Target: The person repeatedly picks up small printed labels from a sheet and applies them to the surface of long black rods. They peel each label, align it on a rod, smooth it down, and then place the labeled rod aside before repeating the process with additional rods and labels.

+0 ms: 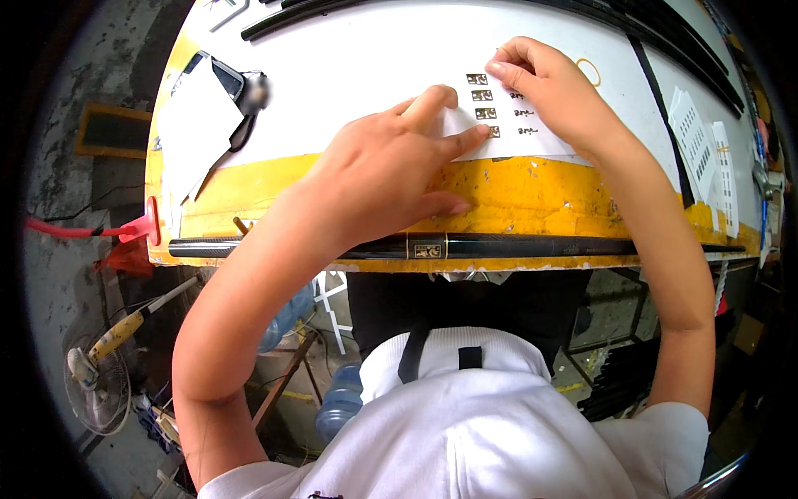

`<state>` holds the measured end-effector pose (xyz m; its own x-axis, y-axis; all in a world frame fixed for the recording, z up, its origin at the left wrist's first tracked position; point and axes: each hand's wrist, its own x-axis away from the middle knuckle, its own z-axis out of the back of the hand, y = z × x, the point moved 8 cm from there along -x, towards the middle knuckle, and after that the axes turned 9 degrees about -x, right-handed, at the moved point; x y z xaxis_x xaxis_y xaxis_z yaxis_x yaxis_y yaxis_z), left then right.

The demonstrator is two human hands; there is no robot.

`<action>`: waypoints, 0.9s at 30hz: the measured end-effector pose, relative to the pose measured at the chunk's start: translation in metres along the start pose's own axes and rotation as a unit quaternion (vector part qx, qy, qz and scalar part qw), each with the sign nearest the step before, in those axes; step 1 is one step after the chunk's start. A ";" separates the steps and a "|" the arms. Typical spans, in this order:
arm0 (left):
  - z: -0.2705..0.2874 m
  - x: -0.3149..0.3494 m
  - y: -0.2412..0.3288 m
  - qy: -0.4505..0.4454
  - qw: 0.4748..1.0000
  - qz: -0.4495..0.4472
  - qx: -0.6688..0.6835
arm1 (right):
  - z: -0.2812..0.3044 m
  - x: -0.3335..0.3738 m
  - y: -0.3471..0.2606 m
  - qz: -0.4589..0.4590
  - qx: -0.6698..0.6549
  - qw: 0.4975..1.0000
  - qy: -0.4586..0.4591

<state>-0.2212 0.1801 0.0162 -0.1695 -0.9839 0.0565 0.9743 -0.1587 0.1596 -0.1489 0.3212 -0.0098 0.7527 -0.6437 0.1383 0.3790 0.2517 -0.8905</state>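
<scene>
Small black-and-gold decals [484, 113] sit in a column on a white sheet, with dark script-like marks [525, 113] in a second column to their right. My left hand [382, 158] is spread over the sheet, and one fingertip presses beside the lowest decal. At the top decal, my right hand [553, 87] has its thumb and index finger pinched together. Whatever lies between those fingertips is too small to make out. A glossy black rod [515, 247], bearing a similar gold decal, lies along the table's near edge, below my left hand.
More black rods [307, 15] cross the far side of the table [532, 190]. At left are a white paper [199, 116] over a dark object and a red clamp-like piece [151, 223]. Printed sheets [694, 137] lie at right. A fan [96, 382] stands below left.
</scene>
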 end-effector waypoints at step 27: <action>0.059 0.087 0.049 0.146 0.839 0.185 0.491 | -0.012 0.166 -0.089 0.096 -0.330 0.933 -0.103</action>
<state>-0.1975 0.0913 0.0871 0.3007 -0.9518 0.0607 0.3368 0.1656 0.9269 -0.0643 0.1831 0.0873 0.8863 -0.4621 -0.0311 -0.1364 -0.1962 -0.9710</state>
